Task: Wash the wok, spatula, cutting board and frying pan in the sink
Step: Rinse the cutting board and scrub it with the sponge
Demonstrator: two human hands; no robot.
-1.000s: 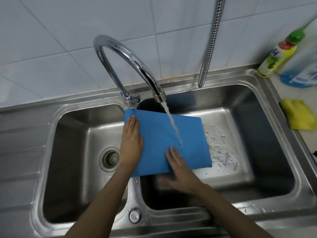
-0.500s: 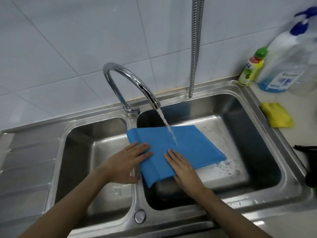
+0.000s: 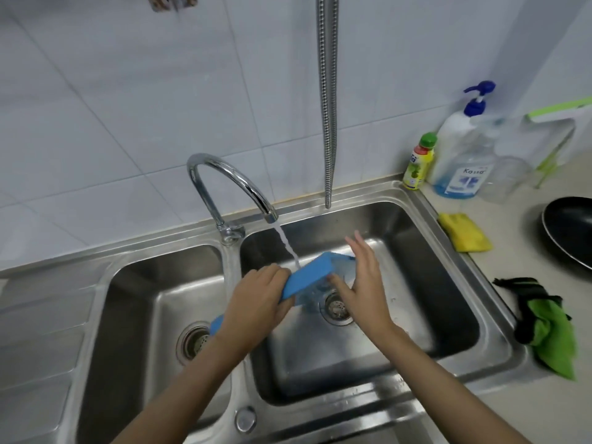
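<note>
We gripped the cutting board (image 3: pixel 301 278) with our left hand (image 3: pixel 256 302), tilted on edge under the tap's stream; our right hand (image 3: pixel 363 283), fingers spread, lay flat against its far face.

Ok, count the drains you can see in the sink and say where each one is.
2. One drain lies in the floor of the left basin, partly covered by the left forearm. The other drain lies in the floor of the right basin, just below the tilted blue cutting board. None seems hidden.

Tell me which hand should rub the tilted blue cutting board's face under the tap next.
Right. The left hand already grips the blue cutting board by its edge, tilted under the water stream; the right hand is open, fingers straight, beside the board's wet face.
</note>
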